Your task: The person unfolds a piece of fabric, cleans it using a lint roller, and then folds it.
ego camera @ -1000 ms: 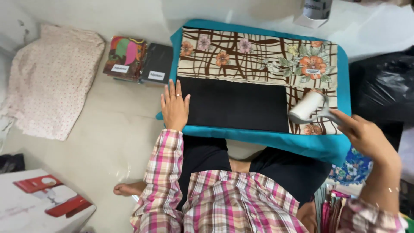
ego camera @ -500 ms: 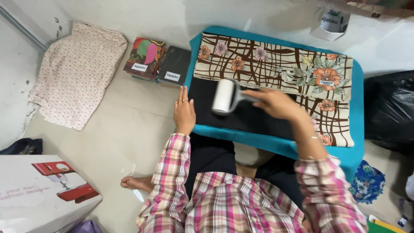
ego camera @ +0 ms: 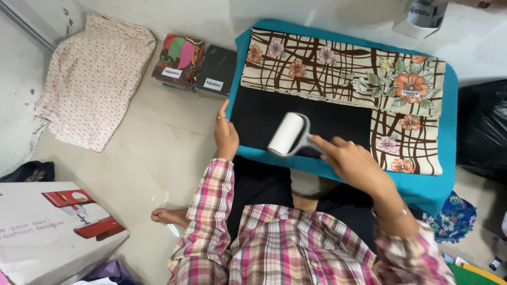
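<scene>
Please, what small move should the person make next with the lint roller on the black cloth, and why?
Probably roll the lint roller toward the right along the black cloth. The right hand holds it at the cloth's near left part, the left hand pins the left edge, and most of the black surface lies to the roller's right.

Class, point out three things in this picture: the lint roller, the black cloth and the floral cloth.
lint roller [ego camera: 285, 134], head view, on its white drum.
black cloth [ego camera: 338, 119], head view, on its flat middle.
floral cloth [ego camera: 338, 71], head view, on its patterned upper part.
</scene>
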